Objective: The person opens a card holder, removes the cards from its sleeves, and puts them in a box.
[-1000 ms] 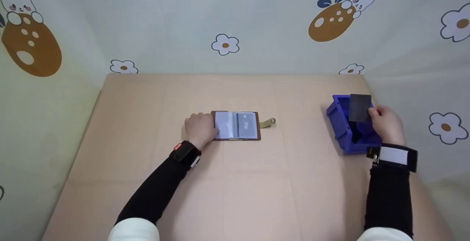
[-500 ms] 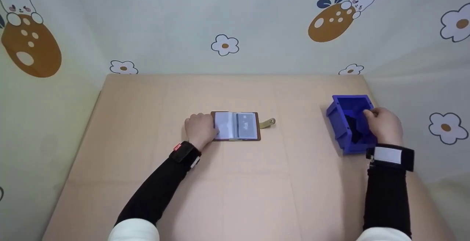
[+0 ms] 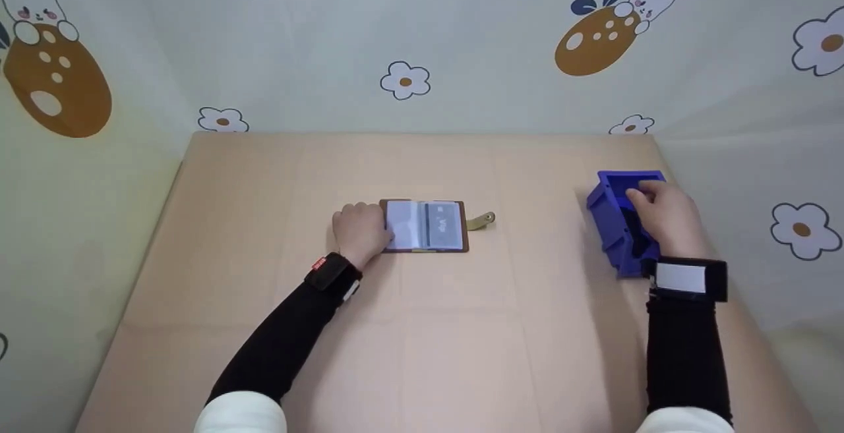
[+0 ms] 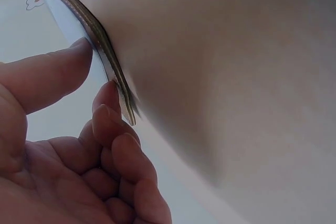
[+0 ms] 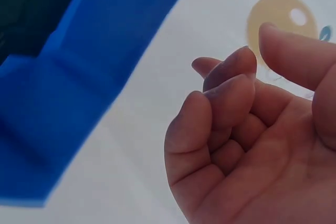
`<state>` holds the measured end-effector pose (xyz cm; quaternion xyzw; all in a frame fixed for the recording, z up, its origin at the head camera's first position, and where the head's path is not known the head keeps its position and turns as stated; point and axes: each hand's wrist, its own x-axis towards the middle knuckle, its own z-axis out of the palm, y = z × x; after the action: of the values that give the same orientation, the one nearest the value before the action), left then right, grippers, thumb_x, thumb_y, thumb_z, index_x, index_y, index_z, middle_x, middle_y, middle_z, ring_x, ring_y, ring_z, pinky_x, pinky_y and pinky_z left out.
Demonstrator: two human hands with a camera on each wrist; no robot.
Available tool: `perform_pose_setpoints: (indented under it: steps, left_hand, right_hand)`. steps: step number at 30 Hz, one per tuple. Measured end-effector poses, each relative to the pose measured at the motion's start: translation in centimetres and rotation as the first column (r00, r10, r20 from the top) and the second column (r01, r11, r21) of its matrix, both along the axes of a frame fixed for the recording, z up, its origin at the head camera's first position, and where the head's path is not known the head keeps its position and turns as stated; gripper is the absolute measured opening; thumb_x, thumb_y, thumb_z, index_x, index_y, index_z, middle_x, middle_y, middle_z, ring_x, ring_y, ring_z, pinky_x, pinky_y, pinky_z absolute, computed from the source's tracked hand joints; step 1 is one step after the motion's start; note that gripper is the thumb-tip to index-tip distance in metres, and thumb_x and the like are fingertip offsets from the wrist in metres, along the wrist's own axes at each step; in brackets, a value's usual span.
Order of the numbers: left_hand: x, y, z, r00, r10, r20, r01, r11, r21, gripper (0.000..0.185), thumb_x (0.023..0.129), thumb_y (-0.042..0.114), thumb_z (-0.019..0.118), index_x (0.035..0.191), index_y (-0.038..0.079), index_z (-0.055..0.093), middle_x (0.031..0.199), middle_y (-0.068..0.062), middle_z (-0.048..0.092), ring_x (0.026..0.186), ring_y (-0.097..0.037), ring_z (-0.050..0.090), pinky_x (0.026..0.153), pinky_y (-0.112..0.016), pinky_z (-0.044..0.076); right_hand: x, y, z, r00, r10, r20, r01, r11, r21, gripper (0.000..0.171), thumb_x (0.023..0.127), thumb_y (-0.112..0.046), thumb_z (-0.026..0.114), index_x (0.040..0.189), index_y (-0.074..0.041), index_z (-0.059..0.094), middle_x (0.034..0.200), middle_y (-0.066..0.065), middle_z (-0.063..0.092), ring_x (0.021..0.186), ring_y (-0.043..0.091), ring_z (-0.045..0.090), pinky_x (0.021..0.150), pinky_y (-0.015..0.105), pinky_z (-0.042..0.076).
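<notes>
Blue bin (image 3: 616, 222) hides what the wrist view shows: right hand (image 5: 257, 135) empty, loosely curled; left hand (image 3: 359, 232) pinches card holder (image 3: 428, 225).

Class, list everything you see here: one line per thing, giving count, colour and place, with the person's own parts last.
card holder: 1, brown cover with clear sleeves, open flat at the table's centre.
strap: 1, tan, sticking out from the holder's right edge.
bin: 1, blue, near the table's right edge; dark contents inside.
table: 1, beige, filling the middle.
backdrop: 1, pale with flowers, rabbits and brown ovals, behind and at the sides.
left hand: 1, pinching the holder's left edge.
right hand: 1, over the bin, fingers loosely curled, holding nothing.
</notes>
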<state>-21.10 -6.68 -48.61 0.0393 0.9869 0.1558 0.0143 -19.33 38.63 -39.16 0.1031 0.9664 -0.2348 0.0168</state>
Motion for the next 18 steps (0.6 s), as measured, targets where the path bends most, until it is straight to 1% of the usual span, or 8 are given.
perform_pose_setpoints:
  steps: [2, 3, 5, 6, 9, 13, 16, 18]
  left_hand:
    - [0.0, 0.0, 0.0, 1.0, 0.001, 0.007, -0.001, 1.0, 0.0, 0.022, 0.08, 0.02, 0.075, 0.087, 0.0, 0.069, 0.086, -0.017, 0.066, 0.084, -0.037, 0.06, 0.074, -0.049, 0.044]
    - [0.0, 0.0, 0.0, 1.0, 0.002, 0.008, -0.002, 1.0, -0.001, 0.022, 0.08, 0.02, 0.075, 0.087, 0.0, 0.069, 0.086, -0.017, 0.066, 0.084, -0.036, 0.059, 0.074, -0.049, 0.044]
    - [0.0, 0.0, 0.0, 1.0, 0.003, 0.007, -0.003, 1.0, -0.006, 0.023, 0.079, 0.021, 0.075, 0.087, 0.0, 0.069, 0.087, -0.017, 0.066, 0.084, -0.036, 0.06, 0.075, -0.049, 0.045]
    - [0.0, 0.0, 0.0, 1.0, 0.002, 0.006, -0.002, 1.0, -0.009, 0.023, 0.079, 0.021, 0.075, 0.087, 0.0, 0.068, 0.086, -0.017, 0.066, 0.084, -0.037, 0.06, 0.074, -0.049, 0.045]
    - [0.0, 0.1, 0.0, 1.0, 0.004, 0.001, -0.004, 1.0, -0.014, 0.023, 0.079, 0.021, 0.075, 0.086, 0.0, 0.068, 0.086, -0.018, 0.066, 0.084, -0.037, 0.06, 0.075, -0.049, 0.045]
    - [0.1, 0.1, 0.1, 1.0, 0.008, 0.007, -0.008, 1.0, -0.004, 0.021, 0.079, 0.02, 0.074, 0.085, 0.0, 0.068, 0.087, -0.018, 0.066, 0.084, -0.037, 0.06, 0.076, -0.049, 0.045]
    - [0.1, 0.0, 0.2, 1.0, 0.009, 0.013, -0.009, 1.0, 0.005, 0.021, 0.079, 0.019, 0.075, 0.084, 0.0, 0.067, 0.086, -0.018, 0.066, 0.084, -0.036, 0.06, 0.076, -0.049, 0.044]
    - [0.1, 0.0, 0.2, 1.0, 0.001, 0.013, -0.001, 1.0, -0.005, 0.021, 0.08, 0.02, 0.074, 0.085, 0.0, 0.067, 0.087, -0.018, 0.065, 0.084, -0.037, 0.06, 0.076, -0.049, 0.045]
  right_hand:
    - [0.1, -1.1, 0.1, 0.998, 0.03, -0.052, -0.03, 1.0, 0.002, 0.056, 0.105, -0.031, 0.045, 0.139, 0.013, 0.043, 0.115, 0.029, 0.057, 0.099, 0.038, 0.053, 0.083, 0.049, 0.044]
    - [0.1, -1.7, 0.1, 0.996, 0.049, -0.078, -0.049, 0.999, 0.008, 0.055, 0.105, -0.03, 0.047, 0.138, 0.013, 0.045, 0.107, 0.025, 0.058, 0.091, 0.034, 0.053, 0.076, 0.045, 0.044]
    - [0.0, -3.0, 0.1, 0.988, 0.086, -0.131, -0.083, 0.996, 0.025, 0.05, 0.103, -0.026, 0.052, 0.135, 0.012, 0.05, 0.092, 0.018, 0.057, 0.078, 0.029, 0.053, 0.065, 0.038, 0.04]
    - [0.0, -3.7, 0.1, 0.983, 0.101, -0.151, -0.098, 0.995, 0.032, 0.048, 0.102, -0.025, 0.054, 0.134, 0.011, 0.052, 0.087, 0.016, 0.057, 0.073, 0.027, 0.052, 0.061, 0.036, 0.038]
    - [-0.3, -5.5, 0.0, 0.977, 0.145, -0.158, -0.139, 0.989, 0.048, 0.046, 0.101, -0.024, 0.057, 0.132, 0.009, 0.055, 0.082, 0.012, 0.057, 0.068, 0.024, 0.05, 0.06, 0.036, 0.038]
    - [-0.8, -7.8, -0.3, 0.968, 0.2, -0.154, -0.193, 0.98, 0.056, 0.043, 0.1, -0.021, 0.058, 0.132, 0.008, 0.057, 0.086, 0.014, 0.06, 0.073, 0.026, 0.052, 0.068, 0.039, 0.041]
    - [-1.0, -9.3, -0.8, 0.952, 0.25, -0.177, -0.244, 0.968, 0.058, 0.04, 0.099, -0.018, 0.059, 0.13, 0.008, 0.058, 0.087, 0.016, 0.061, 0.073, 0.028, 0.053, 0.07, 0.042, 0.042]
    - [-1.2, -10.2, -1.1, 0.941, 0.277, -0.196, -0.272, 0.961, 0.052, 0.039, 0.098, -0.016, 0.06, 0.128, 0.008, 0.059, 0.086, 0.016, 0.061, 0.072, 0.028, 0.053, 0.07, 0.042, 0.042]
